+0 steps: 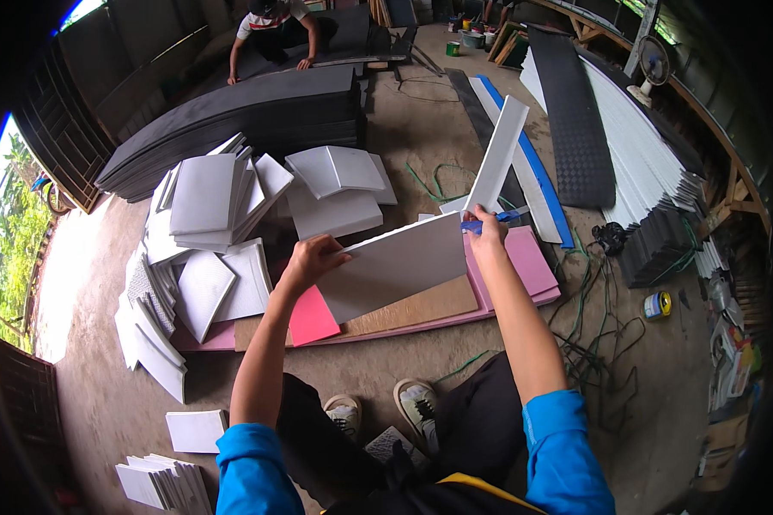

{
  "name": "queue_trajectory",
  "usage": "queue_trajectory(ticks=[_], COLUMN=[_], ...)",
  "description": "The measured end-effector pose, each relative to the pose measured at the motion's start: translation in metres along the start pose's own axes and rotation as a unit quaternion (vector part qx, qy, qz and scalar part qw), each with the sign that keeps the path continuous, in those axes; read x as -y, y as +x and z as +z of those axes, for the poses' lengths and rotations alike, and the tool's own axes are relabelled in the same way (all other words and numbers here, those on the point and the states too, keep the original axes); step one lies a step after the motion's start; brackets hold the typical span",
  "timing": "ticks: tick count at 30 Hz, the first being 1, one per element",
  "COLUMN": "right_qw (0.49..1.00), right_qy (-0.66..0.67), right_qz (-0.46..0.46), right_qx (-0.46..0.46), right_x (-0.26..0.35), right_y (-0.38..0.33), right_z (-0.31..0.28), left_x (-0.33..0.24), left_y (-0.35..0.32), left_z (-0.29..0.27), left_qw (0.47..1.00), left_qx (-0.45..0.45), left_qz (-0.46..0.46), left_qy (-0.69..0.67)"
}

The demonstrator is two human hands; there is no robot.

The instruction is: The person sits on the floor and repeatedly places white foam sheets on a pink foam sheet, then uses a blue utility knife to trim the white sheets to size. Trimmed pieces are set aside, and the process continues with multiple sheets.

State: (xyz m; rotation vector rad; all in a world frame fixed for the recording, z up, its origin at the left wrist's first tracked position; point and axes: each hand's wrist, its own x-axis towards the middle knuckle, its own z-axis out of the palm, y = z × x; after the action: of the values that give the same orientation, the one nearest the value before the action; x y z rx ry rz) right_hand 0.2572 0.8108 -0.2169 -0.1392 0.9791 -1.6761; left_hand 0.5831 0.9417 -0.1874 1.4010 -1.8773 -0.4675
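A light grey foam board (395,268) stands on its long edge, tilted, in front of me. My left hand (316,259) pinches its upper left corner between thumb and fingers. At the board's right end, my right hand (486,227) is closed around a slim blue tool, which looks like a utility knife (508,215). A narrow white foam strip (500,150) rises just behind the right fingers; whether they also grip it is hidden. Below the board lie a brown wooden plank (421,311), a bright pink sheet (313,319) and a mauve foam base (528,266).
White foam pieces (202,197) are heaped at the left, before a stack of black sheets (249,116). Small white blocks (196,431) lie lower left. Tangled green cord (588,343) and a yellow-blue tin (657,305) lie right. A person (275,30) crouches at the back.
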Motion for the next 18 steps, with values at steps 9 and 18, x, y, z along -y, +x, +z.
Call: queue_trajectory(ticks=[9, 18], right_qw=[0.965, 0.844], right_qy=[-0.260, -0.512], right_qz=[0.016, 0.026], right_qx=[0.025, 0.159], right_x=[0.009, -0.100], right_y=[0.075, 0.114], right_z=[-0.129, -0.083], left_x=[0.077, 0.102], left_y=[-0.056, -0.061], left_z=[-0.048, -0.020], left_qw=[0.962, 0.912], left_qx=[-0.100, -0.083], left_qz=[-0.250, -0.385], left_qy=[-0.043, -0.116])
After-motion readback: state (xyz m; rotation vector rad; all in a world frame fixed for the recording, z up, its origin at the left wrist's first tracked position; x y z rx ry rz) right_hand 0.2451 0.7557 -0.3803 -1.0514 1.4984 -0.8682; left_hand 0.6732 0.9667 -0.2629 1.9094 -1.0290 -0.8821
